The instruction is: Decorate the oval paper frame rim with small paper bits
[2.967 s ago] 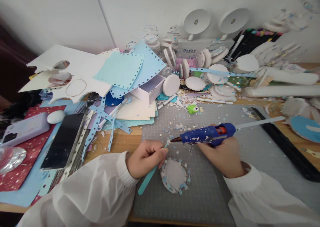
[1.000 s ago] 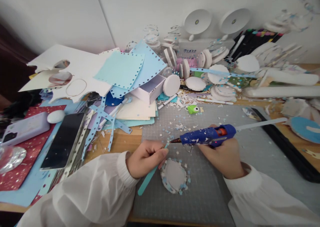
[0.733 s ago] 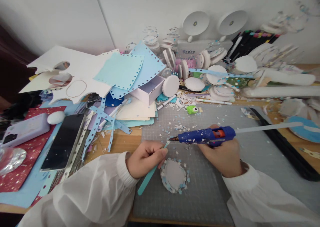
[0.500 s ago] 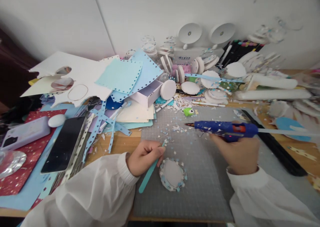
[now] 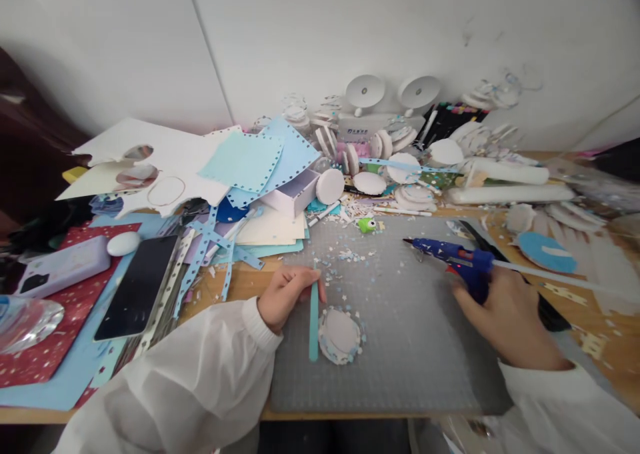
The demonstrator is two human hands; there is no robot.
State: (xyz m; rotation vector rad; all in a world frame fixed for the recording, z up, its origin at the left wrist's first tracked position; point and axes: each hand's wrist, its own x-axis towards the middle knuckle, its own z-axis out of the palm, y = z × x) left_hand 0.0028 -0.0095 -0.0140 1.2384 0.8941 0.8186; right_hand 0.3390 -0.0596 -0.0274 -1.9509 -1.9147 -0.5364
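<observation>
My left hand [image 5: 293, 297] pinches a slim, flat teal stick [image 5: 314, 327] with a rounded lower end. The stick points down at the grey cutting mat [image 5: 400, 347]. Close to its right side lies a white disc [image 5: 341, 334] edged with small blue and white stars. Over on the right, a blue glue gun [image 5: 460, 257] with a long clear glue stick at its back stands on the mat, tip to the left. My right hand [image 5: 515, 321] is at its handle, loosened, with thumb and fingers apart and the handle showing between them. Some right fingers are hidden.
Star scraps [image 5: 353, 255] and a green frog-like figure [image 5: 367, 225] lie on the mat. A black bar [image 5: 483, 237] runs behind the glue gun. White discs [image 5: 370, 183] crowd the back. Paper sheets [image 5: 240, 161] and a phone [image 5: 137, 287] lie left.
My right hand has moved right with the glue gun, and its grip on the handle has loosened. The teal stick has turned upright in my left hand. The view has shifted slightly.
</observation>
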